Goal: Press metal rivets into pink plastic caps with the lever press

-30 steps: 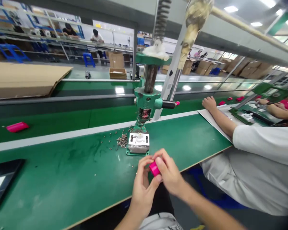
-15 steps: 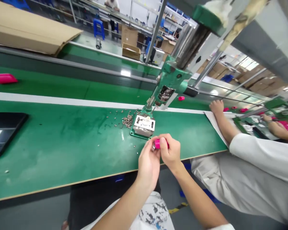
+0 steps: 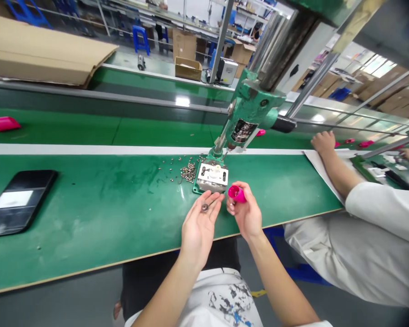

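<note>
My left hand is palm up with its fingers stretched out. Across those fingers rests a small metal part with a round end and a thin shaft. In my right hand is a hollow pink plastic shell, its round opening turned towards me and small details visible inside. Both hands are just in front of a green bench press. On the press base sits a metal fixture block with a white piece on top. A pile of tiny metal pieces lies left of the base.
A black phone lies on the green table at left. Another pink shell is at the far left, and cardboard lies behind. On the right, a co-worker's arm reaches over a white sheet.
My hands have parted; earlier they were together around the pink shell and metal part. Now the metal part lies on my opened left hand, while the shell has turned its opening towards me.
</note>
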The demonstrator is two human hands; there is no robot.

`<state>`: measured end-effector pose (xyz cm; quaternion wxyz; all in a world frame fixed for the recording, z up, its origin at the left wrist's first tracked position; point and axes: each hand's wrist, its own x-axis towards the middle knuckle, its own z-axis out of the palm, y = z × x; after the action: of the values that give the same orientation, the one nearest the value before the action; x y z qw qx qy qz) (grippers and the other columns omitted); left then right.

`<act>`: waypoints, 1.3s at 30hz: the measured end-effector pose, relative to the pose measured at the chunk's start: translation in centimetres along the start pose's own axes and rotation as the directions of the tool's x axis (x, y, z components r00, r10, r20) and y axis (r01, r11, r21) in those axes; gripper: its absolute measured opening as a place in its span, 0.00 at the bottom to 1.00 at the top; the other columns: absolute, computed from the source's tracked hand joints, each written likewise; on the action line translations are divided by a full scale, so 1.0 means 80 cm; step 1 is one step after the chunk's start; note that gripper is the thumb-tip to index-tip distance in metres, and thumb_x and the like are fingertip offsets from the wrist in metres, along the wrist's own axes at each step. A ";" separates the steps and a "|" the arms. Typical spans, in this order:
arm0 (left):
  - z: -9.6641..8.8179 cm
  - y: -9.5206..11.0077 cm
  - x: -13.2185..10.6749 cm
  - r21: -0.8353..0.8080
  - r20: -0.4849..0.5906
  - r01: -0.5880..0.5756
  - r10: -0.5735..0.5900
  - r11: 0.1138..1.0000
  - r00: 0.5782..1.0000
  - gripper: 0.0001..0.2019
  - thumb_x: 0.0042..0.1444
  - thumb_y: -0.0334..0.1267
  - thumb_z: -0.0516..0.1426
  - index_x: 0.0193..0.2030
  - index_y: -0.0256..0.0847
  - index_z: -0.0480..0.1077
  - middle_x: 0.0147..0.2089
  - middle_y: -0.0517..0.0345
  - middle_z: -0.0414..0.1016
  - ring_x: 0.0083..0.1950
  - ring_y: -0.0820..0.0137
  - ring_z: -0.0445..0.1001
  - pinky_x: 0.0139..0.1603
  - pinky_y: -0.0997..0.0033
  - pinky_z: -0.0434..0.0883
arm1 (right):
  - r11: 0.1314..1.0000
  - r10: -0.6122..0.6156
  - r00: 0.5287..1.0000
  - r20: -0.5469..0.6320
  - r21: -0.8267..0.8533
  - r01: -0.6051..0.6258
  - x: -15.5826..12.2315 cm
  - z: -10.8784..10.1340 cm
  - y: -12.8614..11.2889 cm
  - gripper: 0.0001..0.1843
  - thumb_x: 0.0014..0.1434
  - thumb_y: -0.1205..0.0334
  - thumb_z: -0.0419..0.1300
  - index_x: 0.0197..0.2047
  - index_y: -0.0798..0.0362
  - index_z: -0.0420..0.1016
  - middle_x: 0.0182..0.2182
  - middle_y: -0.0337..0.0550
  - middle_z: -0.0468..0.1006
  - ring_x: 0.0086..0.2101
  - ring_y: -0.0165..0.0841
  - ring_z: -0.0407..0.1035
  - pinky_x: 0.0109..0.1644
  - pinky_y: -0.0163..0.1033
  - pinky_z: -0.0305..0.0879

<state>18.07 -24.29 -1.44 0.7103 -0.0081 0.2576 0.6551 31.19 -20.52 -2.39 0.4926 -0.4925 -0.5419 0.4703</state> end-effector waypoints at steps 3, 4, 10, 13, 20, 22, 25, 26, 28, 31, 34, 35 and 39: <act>-0.003 0.019 -0.004 0.026 0.023 -0.003 0.003 1.000 1.000 0.18 0.67 0.40 0.56 0.58 0.31 0.73 0.59 0.37 0.78 0.66 0.52 0.75 0.73 0.54 0.69 | 0.999 0.020 1.000 -0.006 -0.025 -0.021 -0.004 0.000 0.012 0.24 0.75 0.42 0.39 0.57 0.52 0.59 0.31 0.42 0.70 0.25 0.32 0.63 0.25 0.34 0.60; -0.002 0.024 -0.006 0.037 0.035 -0.004 0.003 0.999 0.999 0.19 0.66 0.41 0.56 0.59 0.31 0.73 0.61 0.37 0.77 0.67 0.52 0.74 0.74 0.54 0.68 | 0.998 0.012 0.999 -0.030 -0.060 -0.013 -0.004 -0.004 0.015 0.24 0.75 0.42 0.40 0.57 0.52 0.60 0.33 0.43 0.71 0.26 0.32 0.64 0.26 0.35 0.61; 0.001 0.028 -0.021 0.142 0.063 -0.046 0.037 0.989 0.997 0.20 0.65 0.34 0.56 0.63 0.34 0.72 0.66 0.39 0.74 0.70 0.53 0.71 0.77 0.53 0.64 | 0.879 -0.191 0.956 -0.224 -0.473 0.065 0.019 -0.063 0.026 0.27 0.72 0.46 0.55 0.67 0.49 0.65 0.58 0.52 0.71 0.57 0.44 0.64 0.66 0.54 0.56; -0.002 0.022 -0.021 0.238 0.077 -0.059 0.042 0.969 0.996 0.18 0.67 0.36 0.58 0.61 0.35 0.72 0.65 0.39 0.75 0.69 0.53 0.72 0.74 0.54 0.67 | 0.780 -0.214 0.968 -0.130 -0.620 0.088 0.032 -0.085 0.036 0.23 0.69 0.52 0.60 0.65 0.44 0.72 0.59 0.48 0.72 0.63 0.50 0.58 0.69 0.64 0.41; -0.019 0.066 0.002 0.577 0.132 -0.083 0.007 0.813 0.991 0.25 0.61 0.49 0.66 0.59 0.37 0.74 0.60 0.37 0.79 0.63 0.49 0.78 0.67 0.49 0.74 | 0.698 -0.324 0.941 -0.097 -0.696 0.168 0.043 -0.087 0.048 0.25 0.69 0.56 0.62 0.67 0.43 0.71 0.61 0.50 0.70 0.60 0.54 0.60 0.60 0.65 0.57; -0.021 0.085 0.018 0.696 0.102 -0.051 -0.028 0.716 0.994 0.28 0.56 0.53 0.69 0.57 0.38 0.75 0.57 0.39 0.81 0.59 0.48 0.80 0.64 0.49 0.76 | 0.693 -0.402 0.907 -0.129 -0.690 0.210 0.037 -0.084 0.040 0.27 0.69 0.56 0.62 0.69 0.44 0.68 0.63 0.53 0.67 0.61 0.54 0.60 0.62 0.65 0.57; -0.014 0.093 0.040 0.829 0.075 0.013 -0.134 0.560 0.988 0.30 0.51 0.60 0.69 0.52 0.39 0.79 0.51 0.41 0.84 0.54 0.48 0.83 0.59 0.50 0.79 | 0.674 -0.535 0.837 -0.114 -0.655 0.341 0.015 -0.069 0.021 0.22 0.73 0.53 0.57 0.67 0.45 0.67 0.60 0.51 0.69 0.60 0.45 0.64 0.64 0.56 0.63; -0.009 0.088 0.045 0.861 0.095 0.011 -0.182 0.508 0.979 0.30 0.51 0.62 0.69 0.51 0.39 0.80 0.49 0.42 0.85 0.51 0.49 0.84 0.58 0.50 0.79 | 0.663 -0.565 0.823 -0.063 -0.629 0.407 0.006 -0.061 0.015 0.23 0.72 0.49 0.57 0.67 0.44 0.67 0.57 0.49 0.71 0.57 0.41 0.67 0.62 0.50 0.67; 0.004 0.071 0.047 0.913 0.186 -0.059 -0.281 0.405 0.941 0.28 0.53 0.63 0.66 0.48 0.40 0.82 0.46 0.45 0.85 0.48 0.52 0.83 0.57 0.52 0.79 | 0.657 -0.587 0.806 0.072 -0.538 0.527 -0.013 -0.044 0.005 0.27 0.69 0.41 0.60 0.66 0.43 0.68 0.51 0.46 0.74 0.49 0.37 0.71 0.54 0.42 0.73; 0.022 0.040 0.042 0.930 0.301 -0.179 -0.385 0.322 0.872 0.24 0.61 0.61 0.62 0.46 0.41 0.83 0.45 0.49 0.85 0.45 0.58 0.81 0.54 0.59 0.78 | 0.702 -0.552 0.819 0.154 -0.444 0.557 -0.031 -0.031 -0.007 0.23 0.70 0.46 0.63 0.62 0.47 0.72 0.44 0.47 0.73 0.42 0.36 0.70 0.45 0.39 0.74; 0.037 0.023 0.039 0.918 0.300 -0.124 -0.455 0.377 0.838 0.25 0.66 0.60 0.57 0.48 0.39 0.82 0.42 0.50 0.83 0.42 0.61 0.80 0.47 0.63 0.78 | 0.669 -0.511 0.839 0.187 -0.526 0.525 -0.034 -0.044 -0.014 0.15 0.72 0.55 0.60 0.57 0.52 0.74 0.44 0.49 0.72 0.43 0.36 0.69 0.46 0.40 0.73; 0.043 0.021 0.040 0.914 0.298 -0.102 -0.480 0.392 0.825 0.27 0.67 0.61 0.55 0.49 0.38 0.81 0.40 0.49 0.82 0.39 0.61 0.79 0.44 0.64 0.78 | 0.648 -0.503 0.838 0.212 -0.549 0.527 -0.031 -0.054 -0.015 0.14 0.72 0.55 0.60 0.57 0.52 0.73 0.45 0.49 0.72 0.45 0.37 0.69 0.49 0.41 0.72; 0.067 0.019 0.068 0.852 0.523 -0.489 -0.368 0.189 0.769 0.24 0.73 0.54 0.48 0.50 0.40 0.80 0.38 0.48 0.80 0.38 0.60 0.77 0.44 0.62 0.75 | 0.658 -0.463 0.876 0.136 -0.609 0.442 0.003 -0.106 -0.008 0.14 0.75 0.53 0.56 0.56 0.52 0.71 0.49 0.49 0.72 0.49 0.36 0.68 0.55 0.41 0.70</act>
<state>18.56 -17.16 1.64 0.5560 0.6777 0.3555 0.3243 39.60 -20.09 -1.13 0.4111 -0.4837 -0.7634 0.1190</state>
